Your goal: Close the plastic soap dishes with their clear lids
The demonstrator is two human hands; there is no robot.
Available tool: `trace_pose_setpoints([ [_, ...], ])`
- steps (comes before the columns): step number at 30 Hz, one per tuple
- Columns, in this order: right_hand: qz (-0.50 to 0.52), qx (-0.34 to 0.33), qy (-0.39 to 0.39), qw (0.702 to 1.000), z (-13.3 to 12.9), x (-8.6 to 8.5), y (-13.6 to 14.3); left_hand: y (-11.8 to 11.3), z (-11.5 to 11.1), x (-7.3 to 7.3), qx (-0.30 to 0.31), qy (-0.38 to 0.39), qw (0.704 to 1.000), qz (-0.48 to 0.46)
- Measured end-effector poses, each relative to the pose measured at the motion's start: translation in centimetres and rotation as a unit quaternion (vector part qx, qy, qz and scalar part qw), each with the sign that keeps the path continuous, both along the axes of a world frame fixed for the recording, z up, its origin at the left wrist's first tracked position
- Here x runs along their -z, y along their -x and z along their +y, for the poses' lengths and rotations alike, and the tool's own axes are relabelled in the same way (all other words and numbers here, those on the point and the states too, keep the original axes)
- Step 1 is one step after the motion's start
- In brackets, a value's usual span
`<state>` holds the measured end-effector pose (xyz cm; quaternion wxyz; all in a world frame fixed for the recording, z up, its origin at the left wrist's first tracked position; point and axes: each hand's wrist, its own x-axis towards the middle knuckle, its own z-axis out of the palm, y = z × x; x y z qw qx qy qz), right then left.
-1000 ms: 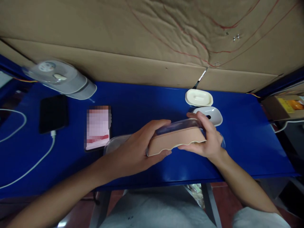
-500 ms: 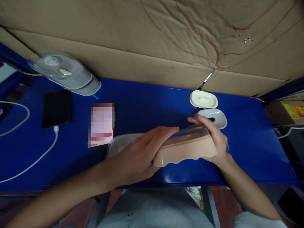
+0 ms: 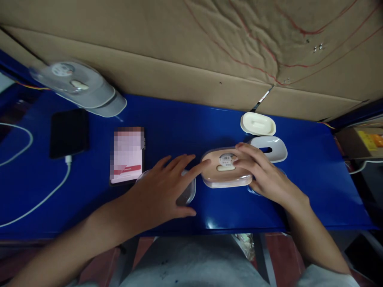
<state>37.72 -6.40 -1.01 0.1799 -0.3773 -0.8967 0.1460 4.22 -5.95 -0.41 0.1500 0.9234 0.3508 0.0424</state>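
A peach oval plastic box (image 3: 235,175) with a clear lid, a round label and a small cream knob shows its top between my hands. My right hand (image 3: 266,171) is closed around its right end, fingertips on the lid. My left hand (image 3: 167,185) is open with its fingers spread; its index fingertip reaches the box's left edge. Under that hand lies a clear plastic cover (image 3: 189,191), mostly hidden. Behind my right hand are a white oval dish with a dark slot (image 3: 277,149) and a cream oval piece (image 3: 259,124).
A phone with a lit screen (image 3: 127,155) lies left on the blue table (image 3: 179,119). Farther left are a black device (image 3: 68,133) with a white cable (image 3: 67,179) and stacked grey boxes (image 3: 98,95). Cardboard (image 3: 149,67) walls off the back; a blade-like strip (image 3: 261,99) leans there.
The peach box has turned from its side to show its lidded top. My left hand has let go of it and moved left with spread fingers; my right hand keeps hold.
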Motion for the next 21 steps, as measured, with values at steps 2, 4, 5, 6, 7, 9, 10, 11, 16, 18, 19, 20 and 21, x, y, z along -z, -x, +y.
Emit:
trace_pose_setpoints([
  [2,-0.024,0.001,0.039,0.999,-0.5,-0.1,0.3,0.1,0.0,-0.3,-0.002,0.048,0.999,0.019],
  [4,-0.040,-0.002,0.085,0.996,-0.9,0.0,0.5,-0.1,0.3,-0.7,0.004,0.077,0.997,0.026],
  [5,-0.045,-0.004,0.105,0.993,-1.0,0.0,0.5,-0.2,0.6,-0.8,0.008,0.080,0.996,0.023],
  [6,-0.049,-0.006,0.123,0.991,-1.0,0.0,0.4,-0.4,0.9,-0.9,0.013,0.079,0.997,0.018],
  [7,-0.052,-0.006,0.137,0.989,-1.0,0.0,0.4,-0.5,1.2,-0.9,0.019,0.075,0.997,0.011],
  [9,-0.058,0.004,0.147,0.987,-1.0,-0.1,0.3,-0.7,1.7,-0.6,0.026,0.064,0.998,0.000],
  [10,-0.060,0.012,0.143,0.988,-1.0,-0.1,0.4,-0.7,1.9,-0.4,0.026,0.056,0.998,-0.005],
  [11,-0.061,0.021,0.134,0.989,-1.0,-0.2,0.6,-0.7,2.0,-0.2,0.027,0.046,0.999,-0.011],
  [16,-0.068,0.034,0.113,0.991,-1.0,-0.6,1.4,-0.4,2.7,1.0,0.053,-0.039,0.997,-0.047],
  [18,-0.073,0.028,0.126,0.989,-1.0,-1.2,0.7,-0.4,2.7,1.0,0.070,-0.084,0.992,-0.055],
  [19,-0.072,0.028,0.131,0.988,-1.0,-1.6,0.0,-0.4,2.6,0.8,0.079,-0.102,0.990,-0.058],
  [20,-0.070,0.032,0.132,0.988,-1.1,-2.1,-1.0,-0.6,2.4,0.6,0.087,-0.114,0.988,-0.062],
  [21,-0.067,0.040,0.131,0.988,-1.1,-2.5,-2.1,-0.8,2.2,0.3,0.096,-0.122,0.986,-0.067],
])
